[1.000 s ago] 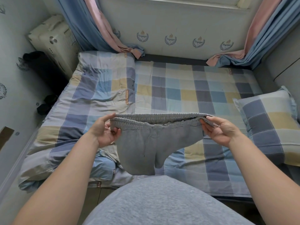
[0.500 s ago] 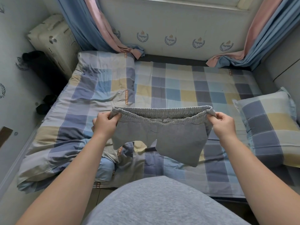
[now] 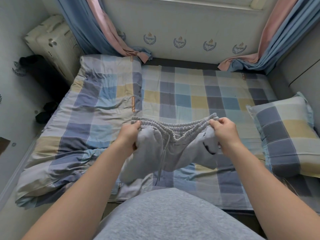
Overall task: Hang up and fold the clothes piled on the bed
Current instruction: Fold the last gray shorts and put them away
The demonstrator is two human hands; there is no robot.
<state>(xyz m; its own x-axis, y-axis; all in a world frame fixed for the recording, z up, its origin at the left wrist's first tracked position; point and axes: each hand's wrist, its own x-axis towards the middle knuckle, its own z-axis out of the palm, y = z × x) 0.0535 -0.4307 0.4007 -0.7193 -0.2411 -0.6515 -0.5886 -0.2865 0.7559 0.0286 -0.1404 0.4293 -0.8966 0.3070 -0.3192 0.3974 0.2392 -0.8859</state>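
Above the near edge of the bed point(image 3: 190, 94), grey shorts point(image 3: 173, 153) hang in the air, the left hand point(image 3: 129, 134) and right hand point(image 3: 225, 131) each pinching one end of the waistband point(image 3: 174, 127), apparently stretching them flat for folding.

The gray shorts point(image 3: 171, 153) are hiding the left grip's point(image 3: 129, 134) fingertips; the pillow point(image 3: 284, 135) is running off the right edge; emblem lettering point(image 3: 149, 38) is showing too small to read.

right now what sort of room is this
A bedroom, most likely: a checked bed, a matching pillow at its right, curtains behind it. Left hand and right hand grip grey shorts above it.
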